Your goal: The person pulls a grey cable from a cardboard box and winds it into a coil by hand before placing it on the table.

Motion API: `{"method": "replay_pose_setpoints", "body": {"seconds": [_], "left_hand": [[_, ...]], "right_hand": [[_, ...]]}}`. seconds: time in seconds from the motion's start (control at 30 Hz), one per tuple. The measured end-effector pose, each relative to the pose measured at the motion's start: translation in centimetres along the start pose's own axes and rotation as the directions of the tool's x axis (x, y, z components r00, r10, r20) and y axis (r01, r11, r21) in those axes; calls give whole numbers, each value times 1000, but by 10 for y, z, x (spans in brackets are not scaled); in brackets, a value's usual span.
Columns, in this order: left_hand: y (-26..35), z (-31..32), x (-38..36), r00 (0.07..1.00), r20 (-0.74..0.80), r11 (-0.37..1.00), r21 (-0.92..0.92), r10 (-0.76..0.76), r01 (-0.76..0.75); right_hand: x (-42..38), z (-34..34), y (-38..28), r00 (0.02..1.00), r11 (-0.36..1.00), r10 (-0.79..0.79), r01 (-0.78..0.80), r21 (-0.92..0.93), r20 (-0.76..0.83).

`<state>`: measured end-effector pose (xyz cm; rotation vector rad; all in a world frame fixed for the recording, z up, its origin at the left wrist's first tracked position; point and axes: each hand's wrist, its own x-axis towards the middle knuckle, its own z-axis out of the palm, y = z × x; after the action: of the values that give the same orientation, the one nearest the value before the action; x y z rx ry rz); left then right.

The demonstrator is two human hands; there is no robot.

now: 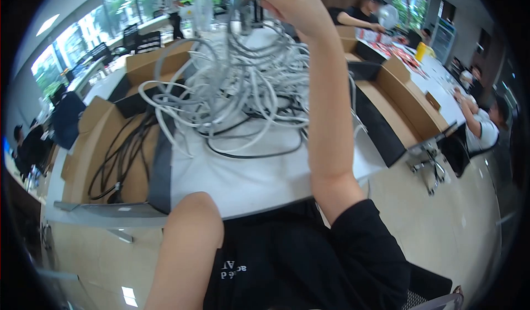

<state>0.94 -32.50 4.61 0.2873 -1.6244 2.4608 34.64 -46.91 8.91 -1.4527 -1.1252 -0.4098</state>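
A large tangle of white and grey cables (237, 89) covers the middle of the white table (248, 183). My right hand (295, 4) is raised above the pile at the top edge of the view. Its fingers are closed, partly cut off by the frame. A grey cable (231, 20) hangs from them in loops down to the heap. A black cable (259, 156) curves along the near side of the tangle. Of my left arm only a bent part shows at the lower left; my left hand is out of the picture.
An open cardboard box (83, 161) on the left holds several black cables (124, 161). Another open box (395, 103) stands on the right. Farther right, people sit and work along a second table (436, 81). An office chair (430, 166) stands on the floor there.
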Motion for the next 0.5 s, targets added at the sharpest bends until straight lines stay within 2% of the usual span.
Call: {"method": "replay_pose_setpoints", "body": {"seconds": [0.1, 0.17, 0.23, 0.27, 0.3, 0.33, 0.37, 0.4, 0.47, 0.5], "left_hand": [[-24, -7, -1, 993, -57, 995, -25, -100, 99], [-44, -17, -9, 969, -102, 974, -48, -227, 223], [-68, -26, -31, 894, -141, 905, -75, -426, 419], [-81, -28, -51, 820, -151, 834, -89, -552, 545], [-95, -28, -77, 713, -138, 726, -98, -687, 681], [-105, -26, -104, 543, -130, 551, -30, -830, 834], [-123, -34, -150, 512, 91, 520, 183, -854, 834], [-121, -23, -173, 358, 278, 410, 158, -891, 898], [-117, -1, -219, -16, 600, 177, 261, -800, 949], [-105, 9, -249, -19, 539, 255, 429, -842, 866]], "right_hand": [[-3, -4, -1, 991, 986, -134, 133, -98, -7], [-3, -4, -1, 994, 996, -76, 78, 31, -76], [-5, -7, -2, 993, 987, -20, 38, 157, -114], [-2, -22, 2, 999, 984, 45, -43, 171, -11], [2, -22, 8, 995, 973, 57, -36, 229, -85], [4, -21, 15, 985, 958, 72, -25, 285, -158], [5, -23, 18, 980, 946, 82, -19, 324, -183], [6, -28, 20, 973, 933, 93, -11, 360, -209], [9, -35, 22, 970, 915, 108, -11, 403, -218], [10, -38, 23, 973, 910, 114, -23, 413, -199]]}}
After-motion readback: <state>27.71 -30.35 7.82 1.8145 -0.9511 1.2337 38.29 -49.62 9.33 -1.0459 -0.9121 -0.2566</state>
